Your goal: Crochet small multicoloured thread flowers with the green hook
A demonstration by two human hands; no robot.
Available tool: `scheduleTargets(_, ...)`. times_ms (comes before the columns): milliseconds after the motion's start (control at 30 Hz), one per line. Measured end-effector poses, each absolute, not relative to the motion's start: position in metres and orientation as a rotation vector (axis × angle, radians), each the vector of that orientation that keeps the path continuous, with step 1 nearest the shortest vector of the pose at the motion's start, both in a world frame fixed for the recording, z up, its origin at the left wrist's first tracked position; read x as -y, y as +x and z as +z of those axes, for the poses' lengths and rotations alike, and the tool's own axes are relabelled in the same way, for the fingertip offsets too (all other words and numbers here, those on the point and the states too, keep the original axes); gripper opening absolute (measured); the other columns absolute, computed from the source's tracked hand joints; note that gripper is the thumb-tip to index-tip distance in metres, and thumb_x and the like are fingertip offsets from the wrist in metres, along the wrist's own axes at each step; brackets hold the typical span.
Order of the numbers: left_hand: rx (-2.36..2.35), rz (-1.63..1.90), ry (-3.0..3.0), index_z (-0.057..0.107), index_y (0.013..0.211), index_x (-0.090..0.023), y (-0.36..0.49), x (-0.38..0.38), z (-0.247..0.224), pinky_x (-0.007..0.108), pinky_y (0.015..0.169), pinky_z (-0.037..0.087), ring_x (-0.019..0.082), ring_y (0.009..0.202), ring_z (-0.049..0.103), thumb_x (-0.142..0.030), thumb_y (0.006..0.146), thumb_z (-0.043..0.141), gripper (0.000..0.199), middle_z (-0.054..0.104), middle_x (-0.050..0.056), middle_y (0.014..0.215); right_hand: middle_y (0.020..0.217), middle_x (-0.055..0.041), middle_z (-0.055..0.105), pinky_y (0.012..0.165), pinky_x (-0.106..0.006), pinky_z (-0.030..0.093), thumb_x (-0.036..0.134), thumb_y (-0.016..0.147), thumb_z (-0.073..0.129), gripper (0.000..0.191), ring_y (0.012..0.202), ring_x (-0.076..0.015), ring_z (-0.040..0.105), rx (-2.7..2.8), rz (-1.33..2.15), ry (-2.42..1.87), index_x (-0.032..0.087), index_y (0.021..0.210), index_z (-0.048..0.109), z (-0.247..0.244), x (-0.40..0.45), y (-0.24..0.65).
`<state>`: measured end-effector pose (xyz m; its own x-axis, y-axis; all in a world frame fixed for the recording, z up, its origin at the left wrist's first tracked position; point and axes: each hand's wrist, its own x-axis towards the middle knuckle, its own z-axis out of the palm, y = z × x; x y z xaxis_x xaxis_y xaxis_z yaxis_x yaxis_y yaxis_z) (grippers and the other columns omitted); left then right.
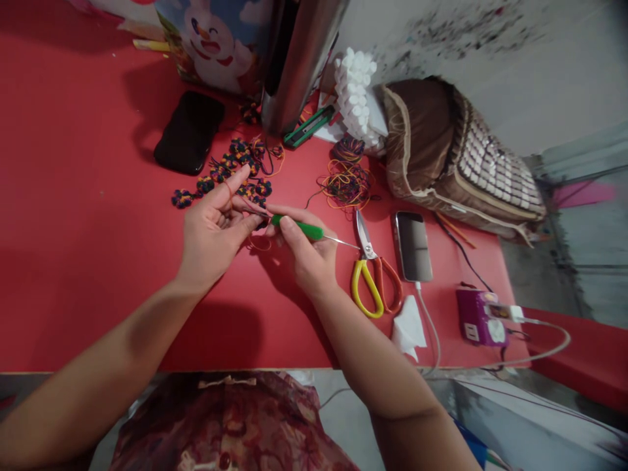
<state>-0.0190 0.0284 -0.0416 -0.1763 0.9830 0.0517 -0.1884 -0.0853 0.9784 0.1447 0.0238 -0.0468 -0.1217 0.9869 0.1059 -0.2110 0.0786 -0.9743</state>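
Observation:
My right hand (311, 252) is closed around the green handle of a crochet hook (309, 229), whose thin metal shaft sticks out on both sides. Thumb and fingers of my left hand (216, 229) pinch a small dark crocheted piece (261, 224), mostly hidden by the fingers. Orange yarn (229, 191) loops round a raised left finger. The hook's left end meets the work at the left fingertips. Just beyond lie several crocheted flowers (240, 154) in dark and orange yarn. A tangle of multicoloured yarn (346, 180) rests to the right.
Scissors (367, 248) and a charging phone (412, 245) lie right of my hands, near crumpled tissue (409, 327) and a purple power box (481, 317). Behind stand a metal cylinder (304, 59), a green cutter (308, 127) and a brown bag (426, 131). A black phone-like object (190, 131) lies left.

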Motion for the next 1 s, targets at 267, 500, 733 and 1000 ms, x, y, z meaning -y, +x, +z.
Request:
scheduleTargets(267,-1.122,1.458,0.886,0.072,0.152,-0.035,-0.019,-0.029,-0.057,0.025,0.068,0.056,0.013,0.076,0.066,-0.013,0.081,0.090,0.076,0.078,-0.003,0.090,0.106,-0.0034,0.086,0.094,-0.043,0.064,0.041,0.109,0.068,0.026,0.091,-0.0214,0.074,1.531,0.920,-1.002,0.037,0.127,0.087,-0.047,-0.017,0.141)
scheduleTargets(500,-1.155,1.437,0.861,0.072,0.151,-0.034,-0.017,-0.028,-0.061,0.025,0.065,0.055,0.013,0.072,0.063,-0.021,0.081,0.095,0.075,0.074,-0.003,0.085,0.101,-0.0046,0.083,0.092,-0.042,0.064,0.041,0.109,0.068,0.026,0.090,-0.0216,0.072,1.540,0.841,-1.038,0.036,0.124,0.088,-0.052,-0.016,0.137)
scheduleTargets(733,-1.102,1.460,0.765,0.078,0.144,-0.035,-0.011,-0.026,-0.057,0.022,0.069,0.060,0.012,0.074,0.068,-0.014,0.080,0.091,0.069,0.077,-0.003,0.086,0.105,-0.0063,0.083,0.096,-0.044,0.065,0.047,0.108,0.069,0.027,0.096,-0.0232,0.073,1.487,0.869,-1.058,0.035,0.124,0.088,-0.053,-0.015,0.134)
scheduleTargets(1000,-1.047,1.443,0.847,0.079,0.143,-0.029,-0.024,-0.032,-0.050,0.025,0.081,0.066,0.014,0.081,0.075,-0.011,0.077,0.095,0.070,0.077,-0.002,0.087,0.097,-0.0027,0.082,0.089,-0.041,0.067,0.053,0.109,0.068,0.033,0.088,-0.0203,0.075,1.320,1.151,-0.980,0.038,0.132,0.085,-0.058,-0.019,0.137)
